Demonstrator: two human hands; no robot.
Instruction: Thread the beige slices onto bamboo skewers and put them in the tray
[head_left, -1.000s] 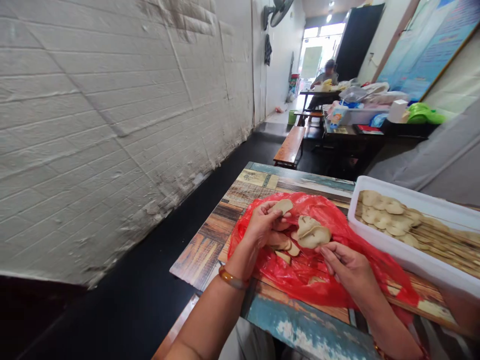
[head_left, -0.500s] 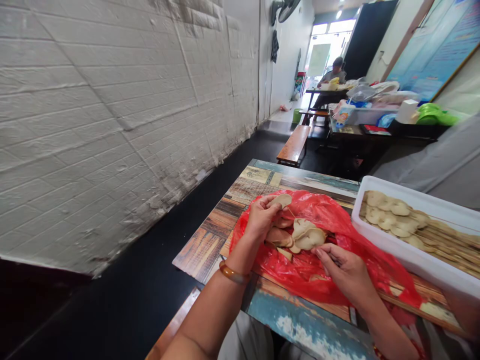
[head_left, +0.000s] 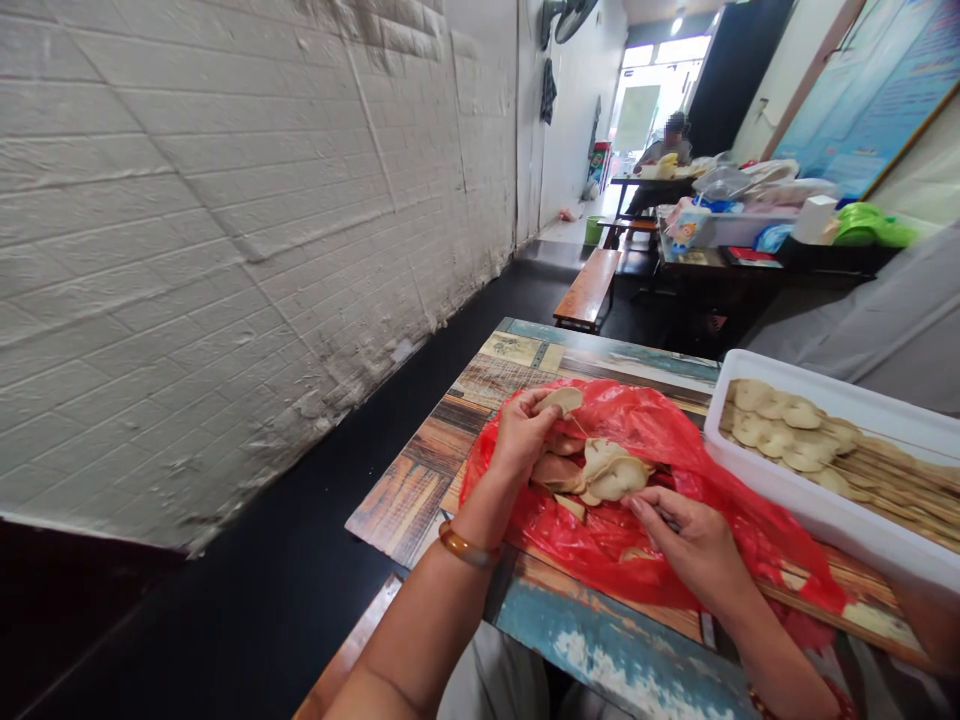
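Note:
Between thumb and fingers my left hand (head_left: 525, 430) pinches a thin, pale beige round slice (head_left: 562, 401). A thin skewer (head_left: 577, 424) shows just below that slice. On the skewer sits a bunch of similar slices (head_left: 619, 475), overlapping and slightly wavy. My right hand (head_left: 686, 535) is closed at the near right edge of this bunch, its thumb and forefinger gripping the skewer; the gripped part is mostly hidden. Loose beige and pinkish slices (head_left: 556, 472) lie under and beside the bunch in an opened red plastic bag (head_left: 645, 405).
A patterned wood-look table (head_left: 427, 450) carries the bag. At right stands a white plastic tub (head_left: 724, 440) with many skewered slices (head_left: 780, 420). Beyond are a bench (head_left: 590, 285), a cluttered table (head_left: 697, 262) and a seated person (head_left: 664, 150). A white brick-pattern wall (head_left: 262, 200) runs along the left.
Both hands keep nearly the same place and grip. The bunch of slices between them has shifted very slightly.

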